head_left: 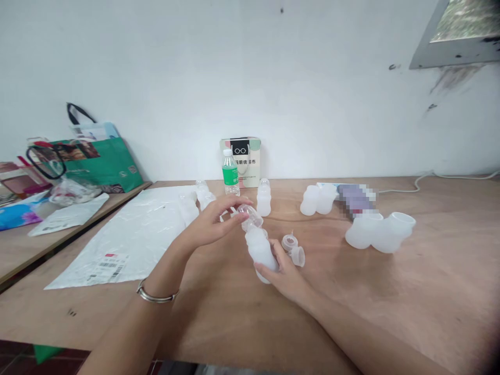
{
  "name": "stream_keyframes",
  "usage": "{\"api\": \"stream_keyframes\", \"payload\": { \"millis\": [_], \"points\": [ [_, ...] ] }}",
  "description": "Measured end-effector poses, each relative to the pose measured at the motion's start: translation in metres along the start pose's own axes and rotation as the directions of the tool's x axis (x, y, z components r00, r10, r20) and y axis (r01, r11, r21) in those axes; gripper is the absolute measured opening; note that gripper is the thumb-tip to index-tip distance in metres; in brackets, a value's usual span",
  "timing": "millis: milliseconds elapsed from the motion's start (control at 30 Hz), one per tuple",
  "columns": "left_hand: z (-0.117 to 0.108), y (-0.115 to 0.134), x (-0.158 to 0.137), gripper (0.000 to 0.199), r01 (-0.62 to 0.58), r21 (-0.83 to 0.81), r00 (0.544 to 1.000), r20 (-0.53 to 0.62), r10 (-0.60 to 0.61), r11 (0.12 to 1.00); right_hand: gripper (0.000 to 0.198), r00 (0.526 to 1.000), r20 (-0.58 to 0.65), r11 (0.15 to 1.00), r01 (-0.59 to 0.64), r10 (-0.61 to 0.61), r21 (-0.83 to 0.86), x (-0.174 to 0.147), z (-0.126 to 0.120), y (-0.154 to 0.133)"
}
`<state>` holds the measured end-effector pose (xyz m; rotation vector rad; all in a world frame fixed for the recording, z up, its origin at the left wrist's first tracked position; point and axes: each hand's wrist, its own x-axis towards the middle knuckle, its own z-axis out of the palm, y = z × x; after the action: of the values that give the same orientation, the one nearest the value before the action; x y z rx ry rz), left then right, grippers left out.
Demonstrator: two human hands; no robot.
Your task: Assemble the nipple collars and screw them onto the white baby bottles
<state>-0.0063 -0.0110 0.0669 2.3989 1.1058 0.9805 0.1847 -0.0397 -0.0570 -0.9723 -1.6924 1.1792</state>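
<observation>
A frosted white baby bottle point(260, 250) is tilted above the wooden table, its top leaning away to the left. My right hand point(289, 273) wraps round its lower body from the right. At the bottle's top, the fingers of my left hand point(219, 219) grip a transparent domed cap point(250, 217). Whether the cap is seated or just resting there I cannot tell. Just right of the bottle lie a nipple with its collar ring point(289, 241) and another small translucent ring piece point(298, 256). A capped frosted bottle point(264, 198) stands upright behind.
Frosted open bottle bodies point(392, 232) lie at the right, with two more point(317, 200) behind. Other bottles point(188, 208) sit by a white plastic mailer point(128, 229). A water bottle point(230, 174) and paper bag point(250, 161) stand near the wall. A green bag point(97, 164) is left.
</observation>
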Motion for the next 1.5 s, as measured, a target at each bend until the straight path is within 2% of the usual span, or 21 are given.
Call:
{"api": "stream_keyframes", "payload": {
  "millis": [167,367,500,767,967,1167,1267,1367,1433,1500],
  "points": [
    [0.013,-0.01,-0.008,0.03,0.045,-0.031,0.997,0.066,-0.043,0.998,0.03,1.0,0.004,1.0,-0.02,0.02,0.008,-0.002,-0.001,-0.002],
    [0.036,-0.017,-0.015,0.036,0.118,-0.079,0.993,0.042,-0.115,0.99,0.034,0.999,0.036,0.999,-0.006,0.008,-0.034,-0.007,-0.003,-0.007],
    [0.042,-0.013,-0.017,0.034,0.108,-0.12,0.994,0.019,-0.107,0.987,0.033,0.999,0.031,0.998,0.018,-0.016,-0.065,-0.008,-0.002,-0.004],
    [0.046,-0.008,-0.019,0.035,0.105,-0.1,0.994,0.026,-0.103,0.989,0.035,0.999,0.013,0.997,0.033,-0.032,-0.07,-0.008,-0.001,0.001],
    [0.052,-0.01,-0.022,0.037,0.07,-0.117,0.997,-0.028,-0.074,0.991,0.038,0.998,0.005,0.995,0.056,-0.056,-0.081,-0.008,0.002,-0.002],
    [0.059,-0.005,-0.03,0.058,0.018,-0.098,0.999,0.049,-0.013,0.995,0.044,0.995,-0.004,0.994,0.102,-0.102,-0.03,-0.006,0.004,0.0],
    [0.052,-0.007,-0.032,0.056,-0.044,0.021,0.997,0.067,0.043,0.999,0.05,0.993,0.046,0.994,0.105,-0.107,0.039,-0.005,0.005,0.005],
    [0.029,-0.018,-0.033,0.056,-0.051,0.205,0.998,-0.01,0.054,0.977,0.057,0.996,0.028,0.996,0.087,-0.087,-0.003,-0.004,0.005,0.009],
    [0.009,-0.029,-0.035,0.06,0.044,0.318,0.992,-0.127,-0.003,0.947,0.052,0.997,-0.005,0.996,0.074,-0.075,-0.056,-0.004,0.004,0.011],
    [-0.011,-0.04,-0.039,0.064,0.192,0.405,0.964,-0.249,-0.094,0.894,0.043,0.996,-0.021,0.994,0.079,-0.081,-0.073,-0.004,0.004,0.012]
  ]
}}
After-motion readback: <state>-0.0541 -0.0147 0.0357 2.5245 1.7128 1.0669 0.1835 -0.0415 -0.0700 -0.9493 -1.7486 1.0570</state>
